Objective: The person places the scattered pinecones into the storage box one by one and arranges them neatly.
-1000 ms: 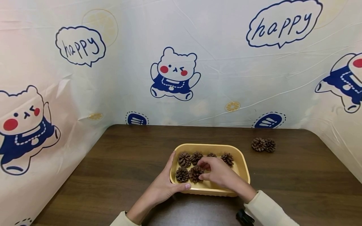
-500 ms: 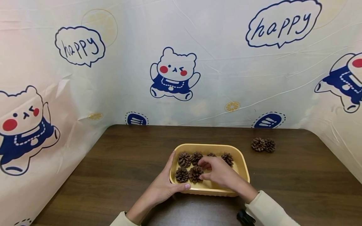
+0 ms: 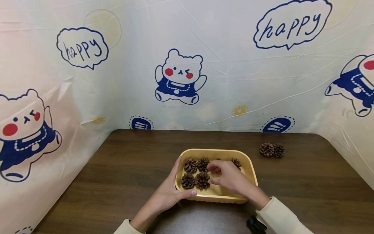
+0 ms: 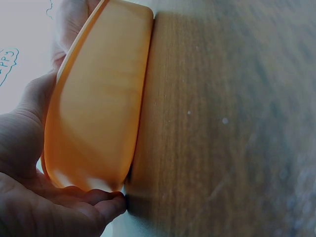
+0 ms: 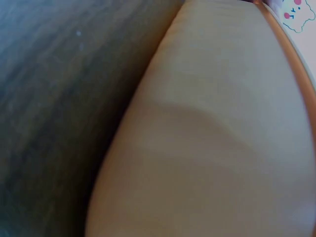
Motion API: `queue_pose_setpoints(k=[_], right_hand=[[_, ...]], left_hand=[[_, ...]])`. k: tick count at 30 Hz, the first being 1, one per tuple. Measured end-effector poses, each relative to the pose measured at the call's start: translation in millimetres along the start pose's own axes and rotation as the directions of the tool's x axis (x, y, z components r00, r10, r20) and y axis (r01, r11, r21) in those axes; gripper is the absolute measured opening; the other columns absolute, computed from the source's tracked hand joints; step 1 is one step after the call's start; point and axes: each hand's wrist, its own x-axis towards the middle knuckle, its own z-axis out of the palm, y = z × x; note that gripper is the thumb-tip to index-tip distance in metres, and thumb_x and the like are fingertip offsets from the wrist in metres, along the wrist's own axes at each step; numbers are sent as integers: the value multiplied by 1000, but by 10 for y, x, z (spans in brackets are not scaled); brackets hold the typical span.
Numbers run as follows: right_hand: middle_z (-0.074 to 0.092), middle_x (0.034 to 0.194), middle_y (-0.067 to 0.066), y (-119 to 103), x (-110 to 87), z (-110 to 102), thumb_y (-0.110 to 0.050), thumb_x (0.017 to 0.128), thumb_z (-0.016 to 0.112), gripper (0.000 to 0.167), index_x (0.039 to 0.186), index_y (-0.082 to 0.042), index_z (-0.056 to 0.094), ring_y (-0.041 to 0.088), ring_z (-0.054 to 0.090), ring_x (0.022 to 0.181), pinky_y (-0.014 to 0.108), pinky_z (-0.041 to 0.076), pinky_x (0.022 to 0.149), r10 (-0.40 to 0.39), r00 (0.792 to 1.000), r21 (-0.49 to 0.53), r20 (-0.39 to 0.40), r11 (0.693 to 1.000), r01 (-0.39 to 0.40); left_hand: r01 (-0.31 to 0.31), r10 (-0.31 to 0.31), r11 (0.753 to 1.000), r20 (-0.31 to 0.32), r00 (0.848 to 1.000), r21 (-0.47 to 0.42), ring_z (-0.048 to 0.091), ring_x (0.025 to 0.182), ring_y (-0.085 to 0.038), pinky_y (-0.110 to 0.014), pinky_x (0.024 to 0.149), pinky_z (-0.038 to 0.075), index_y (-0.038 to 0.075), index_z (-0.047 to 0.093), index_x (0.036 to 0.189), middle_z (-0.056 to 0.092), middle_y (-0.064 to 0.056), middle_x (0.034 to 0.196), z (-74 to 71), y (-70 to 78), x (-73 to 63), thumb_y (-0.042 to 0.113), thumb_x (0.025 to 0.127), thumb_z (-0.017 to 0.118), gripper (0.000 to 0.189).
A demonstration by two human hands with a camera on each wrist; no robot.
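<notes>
My left hand (image 3: 168,191) grips the left front corner of a yellow plastic tray (image 3: 251,169), thumb along the front and fingers up the left side. The left wrist view shows that hand (image 4: 29,128) around the tray's outer wall (image 4: 98,103). Inside, two pine cones (image 3: 191,165) stand in a back row at the left, and two more, including the pine cone (image 3: 202,180) near my right hand, lie in front. My right hand (image 3: 228,175) hovers over the tray, fingers bent and apart from the thumb, nothing between them. It partly hides pine cones at the right, including a pine cone (image 3: 236,162).
Two more pine cones (image 3: 272,149) lie side by side on the dark wooden table (image 3: 131,162), at the back right beyond the tray. A printed cloth (image 3: 222,65) walls in the table at the back and sides. In the right wrist view the tray's wall (image 5: 207,133) fills most of the picture.
My right hand has drawn slightly to the right, away from the front pine cone, which stays in place. The left hand and the tray have not moved.
</notes>
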Motion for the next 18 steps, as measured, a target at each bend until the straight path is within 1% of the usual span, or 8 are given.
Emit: queue_pose_setpoints(k=[5,11,15,18], right_hand=[[76,110,17,-2,-11,-84,-4,84,83,32,113,3,71,33,73,100,49,60,91,-11,1000,9,-14,1000,11],[76,107,14,12,-35,-217,-6,87,82,29,113,2,72,29,72,98,47,59,90,-41,998,3,-38,999,41],[75,111,15,27,-68,-315,-8,89,81,28,114,1,72,31,73,101,50,59,92,-45,998,7,-49,999,45],[75,114,16,51,-94,-387,-8,90,81,29,116,0,72,33,73,105,51,59,94,-46,997,5,-68,999,47]], left_hand=[[1,-1,1000,-3,1000,4,39,149,-47,-67,124,19,22,2,171,29,-28,168,-5,-3,-4,27,78,93,130],[-6,6,1000,-2,1000,-21,38,151,-45,-66,125,17,21,2,171,28,-27,169,-1,-6,2,23,78,93,130],[2,-2,1000,-6,1000,-23,38,151,-45,-65,125,18,21,2,171,30,-28,168,0,-3,4,24,78,93,130],[7,-7,1000,-9,1000,-7,38,150,-47,-66,125,19,21,2,171,31,-29,167,-4,1,0,26,77,94,131]])
